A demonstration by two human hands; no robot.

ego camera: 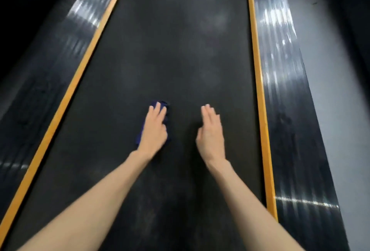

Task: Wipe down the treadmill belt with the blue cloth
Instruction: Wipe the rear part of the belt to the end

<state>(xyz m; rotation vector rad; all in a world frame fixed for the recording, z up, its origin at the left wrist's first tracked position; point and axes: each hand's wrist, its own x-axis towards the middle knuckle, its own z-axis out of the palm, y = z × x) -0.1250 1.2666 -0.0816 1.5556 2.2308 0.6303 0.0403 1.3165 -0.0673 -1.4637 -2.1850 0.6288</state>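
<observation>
Blue cloth (pixel 167 117) lying bunched on the treadmill belt (pixel 180 50), slightly left of the belt's midline and in the nearer half of the visible length. Long and narrow in outline, long axis running roughly along the belt, far end pointing away and leaning a little to the right. Mostly covered by the left hand (pixel 155 130), with only dark blue edges showing past the fingertips, along the right side and by the wrist. Pressed down by straight, close-set fingers laid flat on top, not wrapped around it. Right hand (pixel 211 132) beside it over bare belt, near but apart from the cloth, fingers straight and together, holding nothing; whether touching the surface, impossible to tell. Both forearms bare, reaching in from the bottom edge. Belt dark and matt, bordered by a yellow strip (pixel 258 74) on each side, then glossy black side rails (pixel 280 70) with blurred light reflections. Grey floor (pixel 330 90) beyond the right rail.
</observation>
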